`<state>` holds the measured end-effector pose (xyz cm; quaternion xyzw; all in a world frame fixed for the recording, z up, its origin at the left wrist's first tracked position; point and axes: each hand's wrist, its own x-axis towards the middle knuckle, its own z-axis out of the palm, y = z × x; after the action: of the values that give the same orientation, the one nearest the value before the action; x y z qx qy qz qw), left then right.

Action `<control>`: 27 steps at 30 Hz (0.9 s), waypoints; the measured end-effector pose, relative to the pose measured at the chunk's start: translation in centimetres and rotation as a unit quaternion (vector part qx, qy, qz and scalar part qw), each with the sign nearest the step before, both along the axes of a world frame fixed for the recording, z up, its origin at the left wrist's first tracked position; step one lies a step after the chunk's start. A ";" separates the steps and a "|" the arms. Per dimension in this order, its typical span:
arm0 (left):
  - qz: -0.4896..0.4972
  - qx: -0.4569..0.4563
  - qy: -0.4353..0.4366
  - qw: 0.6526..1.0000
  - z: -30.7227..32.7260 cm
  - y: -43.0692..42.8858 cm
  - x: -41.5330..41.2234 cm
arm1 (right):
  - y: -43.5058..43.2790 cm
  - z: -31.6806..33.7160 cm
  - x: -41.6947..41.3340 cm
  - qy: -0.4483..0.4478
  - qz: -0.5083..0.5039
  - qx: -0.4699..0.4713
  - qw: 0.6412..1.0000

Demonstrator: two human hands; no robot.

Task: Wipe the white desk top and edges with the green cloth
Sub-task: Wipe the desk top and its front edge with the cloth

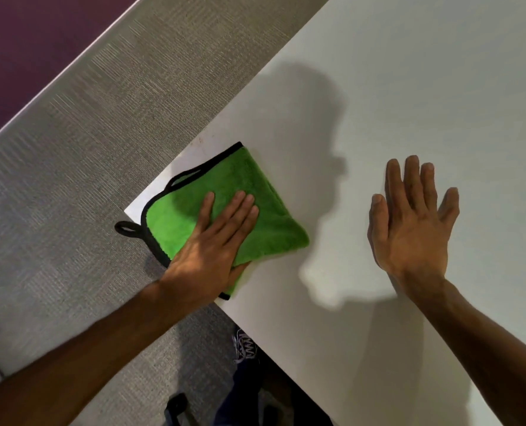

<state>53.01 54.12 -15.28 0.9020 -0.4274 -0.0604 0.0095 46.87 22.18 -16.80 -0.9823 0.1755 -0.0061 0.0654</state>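
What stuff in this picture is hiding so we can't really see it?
- Head view: the desk runs off the top and right edges.
- Desk surface beneath the green cloth: covered by it.
- Part of the cloth lies under the left hand.
- Whether the right hand touches the desk or hovers: unclear.
- The shoe: blurred, half hidden by the desk edge.

Grey carpet (71,179) on left. Purple panel (25,41) top-left, pale strip (71,67) between them. 1 laced shoe (244,348) low centre, dark blurred item (177,407) below.
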 end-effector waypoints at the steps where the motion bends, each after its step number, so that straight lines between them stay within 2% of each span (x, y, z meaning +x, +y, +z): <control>1: 0.022 0.025 -0.007 0.999 0.0 -0.8 0.4 | 0.0 0.0 0.0 0.000 0.000 0.001 1.000; 3: 0.082 0.050 -0.012 0.995 0.0 -2.5 1.8 | 0.0 -0.1 0.0 -0.002 0.000 0.000 1.000; 7: 0.173 -0.017 -0.001 0.985 0.1 -5.3 5.4 | 0.0 -0.2 0.0 -0.006 0.002 -0.002 1.000; 11: 0.257 0.022 -0.040 0.965 -0.4 -7.7 10.0 | -0.1 -0.2 -0.1 -0.011 0.005 0.010 1.000; 14: 0.312 0.025 -0.031 0.949 0.0 -9.1 12.2 | 0.1 -0.1 -0.1 -0.010 0.004 0.019 1.000; 16: 0.303 0.041 -0.022 0.952 0.2 -9.2 12.2 | 0.1 0.1 -0.1 -0.007 0.005 0.026 1.000; 20: 0.211 0.080 -0.011 0.974 0.9 -7.1 8.7 | 0.2 0.3 -0.2 0.006 0.000 0.030 1.000; 23: 0.149 0.067 -0.002 0.987 1.1 -4.7 3.8 | 0.2 0.4 -0.1 0.002 0.000 0.034 0.999; 27: 0.140 0.070 -0.023 0.987 0.5 -3.9 0.5 | 0.3 0.2 -0.2 -0.005 0.005 0.026 1.000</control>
<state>53.48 50.19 -14.75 0.9525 -0.2917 -0.0681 -0.0553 46.63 22.44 -16.62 -0.9810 0.1707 -0.0064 0.0921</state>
